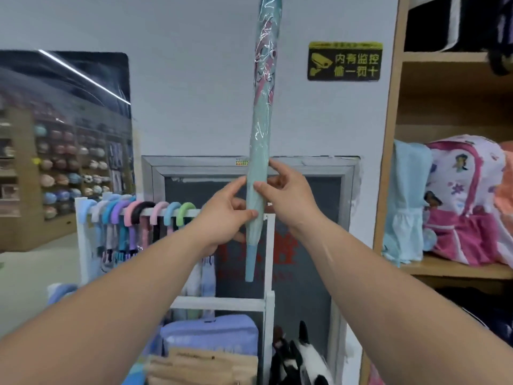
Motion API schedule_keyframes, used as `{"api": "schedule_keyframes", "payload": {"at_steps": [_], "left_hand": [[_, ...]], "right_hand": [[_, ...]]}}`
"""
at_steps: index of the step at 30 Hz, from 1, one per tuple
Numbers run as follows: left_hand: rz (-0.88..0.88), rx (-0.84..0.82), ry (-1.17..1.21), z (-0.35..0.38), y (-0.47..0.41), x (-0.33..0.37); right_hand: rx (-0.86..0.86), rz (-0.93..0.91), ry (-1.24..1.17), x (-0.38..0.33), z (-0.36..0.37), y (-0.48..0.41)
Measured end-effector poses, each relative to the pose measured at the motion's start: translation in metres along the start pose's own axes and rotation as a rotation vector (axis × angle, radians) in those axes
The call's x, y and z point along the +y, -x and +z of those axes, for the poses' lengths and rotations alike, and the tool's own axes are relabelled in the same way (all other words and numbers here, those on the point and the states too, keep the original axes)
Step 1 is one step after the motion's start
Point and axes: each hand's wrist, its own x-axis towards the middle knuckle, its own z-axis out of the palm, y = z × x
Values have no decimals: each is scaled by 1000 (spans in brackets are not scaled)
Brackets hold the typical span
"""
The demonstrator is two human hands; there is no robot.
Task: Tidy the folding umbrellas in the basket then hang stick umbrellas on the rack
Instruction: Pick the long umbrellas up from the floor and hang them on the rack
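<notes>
A mint-green stick umbrella [262,112] in a clear plastic sleeve stands nearly upright in front of me, its blue tip pointing down and its top cut off by the frame's upper edge. My left hand [222,220] grips its lower part from the left. My right hand [286,195] pinches it from the right, slightly higher. Below and to the left is the white rack [268,301], whose top rail carries several stick umbrellas [138,218] hung by pastel and black curved handles. No basket or folding umbrellas can be made out.
A wooden shelf unit [388,162] at right holds backpacks and clothes. Behind the rack is a grey-framed dark panel [305,190] on the wall. Bags and a black-and-white plush [305,357] sit low by the rack. A mirror hangs at left.
</notes>
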Motion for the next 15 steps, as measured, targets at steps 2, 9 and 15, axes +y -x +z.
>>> {"api": "schedule_keyframes", "payload": {"at_steps": [2, 9, 15], "left_hand": [[4, 10, 4, -4, -16, 4], [7, 40, -11, -16, -56, 1], [45, 83, -58, -42, -88, 4]], "right_hand": [[-21, -10, -14, -1, 0, -18], [-126, 13, -28, 10, 10, -53], [-74, -25, -29, 3, 27, -88]]}}
